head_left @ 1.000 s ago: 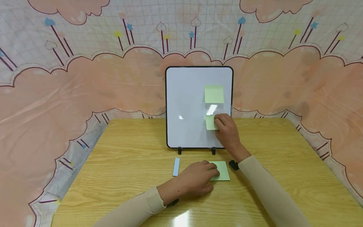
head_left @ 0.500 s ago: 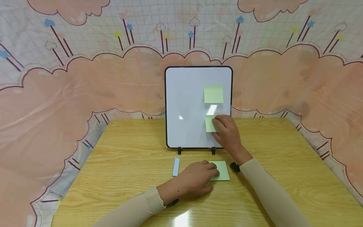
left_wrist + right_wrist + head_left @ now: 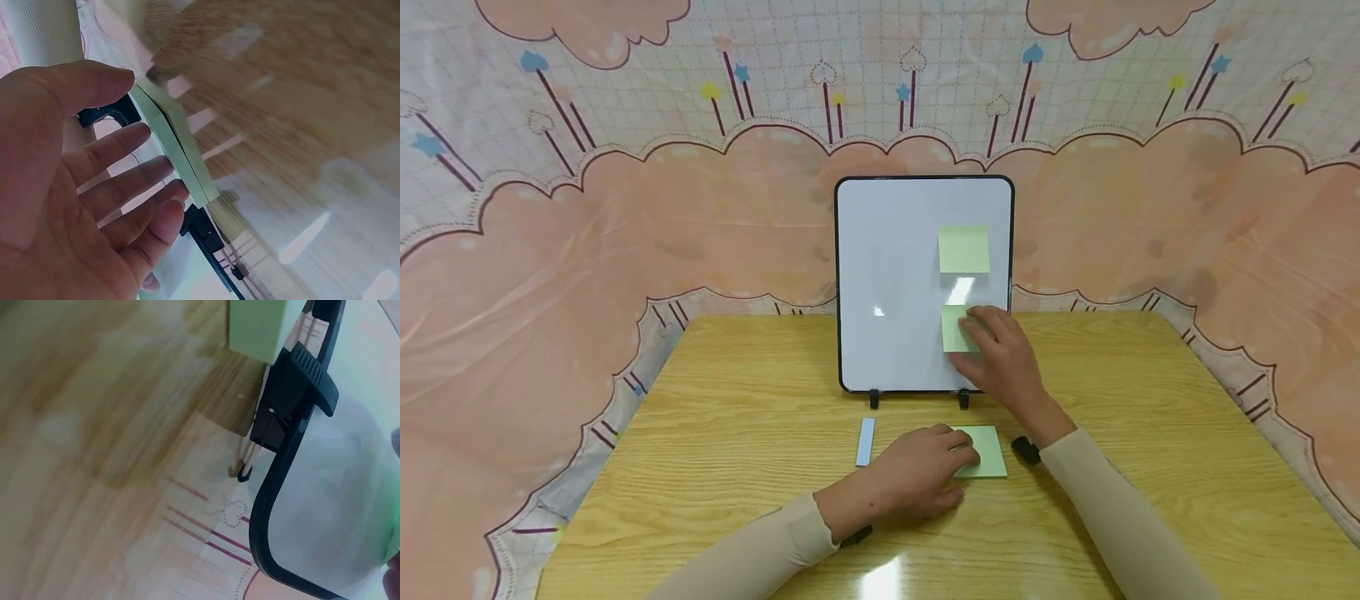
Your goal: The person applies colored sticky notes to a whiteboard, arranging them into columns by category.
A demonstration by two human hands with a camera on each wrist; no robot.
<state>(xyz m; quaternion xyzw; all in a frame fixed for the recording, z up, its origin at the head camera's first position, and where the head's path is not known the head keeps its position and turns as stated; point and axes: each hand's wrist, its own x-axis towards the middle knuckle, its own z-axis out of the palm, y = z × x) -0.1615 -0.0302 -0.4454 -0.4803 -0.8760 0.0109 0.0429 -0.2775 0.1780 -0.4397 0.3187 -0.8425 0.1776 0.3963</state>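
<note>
On the whiteboard two pale green sticky notes hang one above the other. The upper sticky note is untouched. My right hand has its fingertips on the lower sticky note and covers its right part; the thumb sits below the note's bottom edge. My left hand lies with relaxed fingers on the left part of a pad of green sticky notes on the table. Seen from the left wrist, the fingertips reach the side of the pad. Only some right-hand fingertips show in the right wrist view.
The whiteboard stands upright on black feet toward the back of the wooden table. A thin light blue strip lies left of the pad. A patterned cloth hangs behind and at both sides.
The right hand has slid slightly down over the lower note, its thumb moving off below the note's bottom edge. More of that note shows lying on the board. The left hand stays put.
</note>
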